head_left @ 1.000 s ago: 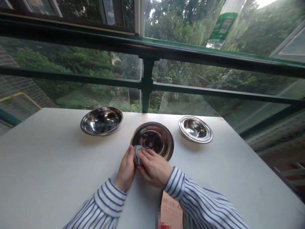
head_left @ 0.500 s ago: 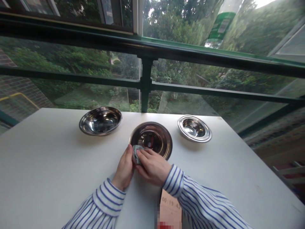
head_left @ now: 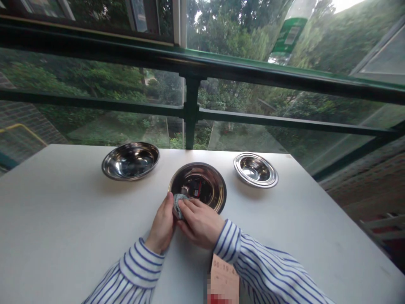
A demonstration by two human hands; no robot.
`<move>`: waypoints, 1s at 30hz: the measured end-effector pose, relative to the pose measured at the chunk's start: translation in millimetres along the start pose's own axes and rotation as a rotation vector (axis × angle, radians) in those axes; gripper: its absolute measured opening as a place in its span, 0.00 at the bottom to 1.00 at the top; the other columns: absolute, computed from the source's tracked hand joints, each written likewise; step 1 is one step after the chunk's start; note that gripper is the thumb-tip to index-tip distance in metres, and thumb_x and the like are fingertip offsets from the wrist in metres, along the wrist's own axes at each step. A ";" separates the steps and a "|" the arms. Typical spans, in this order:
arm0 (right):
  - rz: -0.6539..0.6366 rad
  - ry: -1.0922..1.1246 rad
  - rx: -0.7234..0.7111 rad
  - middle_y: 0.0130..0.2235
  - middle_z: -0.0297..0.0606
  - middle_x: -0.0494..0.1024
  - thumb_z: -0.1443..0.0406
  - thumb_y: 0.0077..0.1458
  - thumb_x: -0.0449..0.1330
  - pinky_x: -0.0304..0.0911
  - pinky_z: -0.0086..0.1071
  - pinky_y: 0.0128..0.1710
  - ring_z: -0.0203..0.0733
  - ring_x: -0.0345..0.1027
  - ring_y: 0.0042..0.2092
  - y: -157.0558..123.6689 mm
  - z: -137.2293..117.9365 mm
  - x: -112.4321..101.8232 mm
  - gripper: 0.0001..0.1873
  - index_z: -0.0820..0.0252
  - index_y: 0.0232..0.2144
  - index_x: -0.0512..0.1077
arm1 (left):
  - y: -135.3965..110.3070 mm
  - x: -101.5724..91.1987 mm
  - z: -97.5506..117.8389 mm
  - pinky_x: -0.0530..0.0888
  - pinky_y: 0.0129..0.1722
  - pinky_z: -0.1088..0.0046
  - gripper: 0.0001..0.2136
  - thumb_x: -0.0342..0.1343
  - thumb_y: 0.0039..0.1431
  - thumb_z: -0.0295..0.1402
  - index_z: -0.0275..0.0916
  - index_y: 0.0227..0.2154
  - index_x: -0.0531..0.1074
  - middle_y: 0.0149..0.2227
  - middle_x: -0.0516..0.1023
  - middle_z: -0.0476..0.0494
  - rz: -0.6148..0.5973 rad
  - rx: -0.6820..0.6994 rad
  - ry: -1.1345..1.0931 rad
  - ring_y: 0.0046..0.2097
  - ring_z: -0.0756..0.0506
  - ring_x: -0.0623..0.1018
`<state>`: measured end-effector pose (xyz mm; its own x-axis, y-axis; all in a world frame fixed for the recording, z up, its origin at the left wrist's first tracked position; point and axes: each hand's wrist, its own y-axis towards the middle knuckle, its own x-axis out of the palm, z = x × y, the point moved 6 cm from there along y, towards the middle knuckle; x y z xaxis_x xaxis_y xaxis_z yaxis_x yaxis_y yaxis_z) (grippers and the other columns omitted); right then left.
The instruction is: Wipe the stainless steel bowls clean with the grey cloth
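Note:
A shiny steel bowl (head_left: 211,177) rests on the white table in front of me, with a small dark and red label or reflection inside. My left hand (head_left: 162,223) grips its near-left rim, thumb on top. Pressed to the rim beside that thumb is a grey-green cloth (head_left: 179,204), pinched under the fingers of my right hand (head_left: 201,221). The hands nearly touch each other and hide the near edge of the bowl.
Another steel bowl (head_left: 131,162) stands at the back left, and a smaller wide-rimmed one (head_left: 255,169) at the back right. A phone (head_left: 224,274) showing a timer lies under my right forearm. Beyond the white table (head_left: 79,228) runs a green railing (head_left: 190,109) with a bottle (head_left: 287,38) above it.
The cloth and both hands stay at the near-left rim with almost no shift. The whole view has slid slightly, so everything appears a little further left.

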<state>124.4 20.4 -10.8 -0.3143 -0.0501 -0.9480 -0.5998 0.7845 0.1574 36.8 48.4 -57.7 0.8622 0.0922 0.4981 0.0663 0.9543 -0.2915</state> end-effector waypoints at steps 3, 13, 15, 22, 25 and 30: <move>0.018 0.000 -0.014 0.46 0.51 0.72 0.61 0.57 0.51 0.59 0.43 0.51 0.49 0.63 0.48 1.2 0.0 2.1 0.25 0.71 0.54 0.60 | 1.9 -4.3 4.4 0.67 0.52 0.63 0.22 0.56 0.53 0.45 0.33 0.44 0.74 0.43 0.79 0.37 0.025 0.030 0.022 0.49 0.40 0.74; -0.014 -0.061 -0.050 0.45 0.50 0.73 0.64 0.57 0.52 0.54 0.46 0.54 0.48 0.64 0.46 -22.6 7.1 -2.2 0.21 0.67 0.52 0.61 | 4.2 2.5 11.7 0.68 0.50 0.63 0.23 0.55 0.53 0.46 0.33 0.46 0.73 0.45 0.79 0.36 -0.032 0.008 0.044 0.51 0.38 0.74; 0.046 -0.043 -0.054 0.47 0.52 0.72 0.64 0.58 0.50 0.56 0.47 0.54 0.48 0.64 0.46 -16.7 5.4 1.4 0.21 0.69 0.53 0.61 | 4.4 1.7 11.2 0.70 0.48 0.63 0.24 0.55 0.53 0.47 0.34 0.47 0.72 0.43 0.79 0.36 -0.059 -0.014 0.001 0.49 0.39 0.75; 0.135 0.100 0.013 0.50 0.52 0.71 0.63 0.61 0.48 0.63 0.41 0.50 0.47 0.65 0.50 -12.9 12.5 -6.5 0.22 0.71 0.54 0.59 | -1.2 3.7 8.4 0.74 0.34 0.71 0.18 0.58 0.52 0.38 0.38 0.45 0.71 0.43 0.79 0.41 -0.123 -0.054 -0.017 0.44 0.42 0.77; 0.176 0.176 0.027 0.52 0.52 0.70 0.63 0.61 0.48 0.62 0.41 0.52 0.46 0.64 0.52 -10.8 13.2 -10.4 0.22 0.69 0.55 0.57 | -4.5 7.8 4.6 0.74 0.36 0.72 0.20 0.58 0.52 0.37 0.42 0.50 0.68 0.47 0.77 0.43 -0.137 -0.074 -0.022 0.47 0.42 0.76; 0.200 0.206 0.011 0.52 0.54 0.69 0.62 0.61 0.49 0.61 0.41 0.52 0.47 0.62 0.53 -4.5 8.9 -9.2 0.24 0.69 0.56 0.56 | -3.7 9.9 3.0 0.70 0.48 0.66 0.22 0.58 0.52 0.41 0.43 0.51 0.68 0.50 0.75 0.43 -0.170 -0.036 -0.034 0.50 0.41 0.74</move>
<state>136.5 22.8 -5.3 -0.5690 -0.0171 -0.8222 -0.5032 0.7980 0.3316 43.6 46.6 -49.3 0.8194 -0.0588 0.5702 0.2280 0.9461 -0.2301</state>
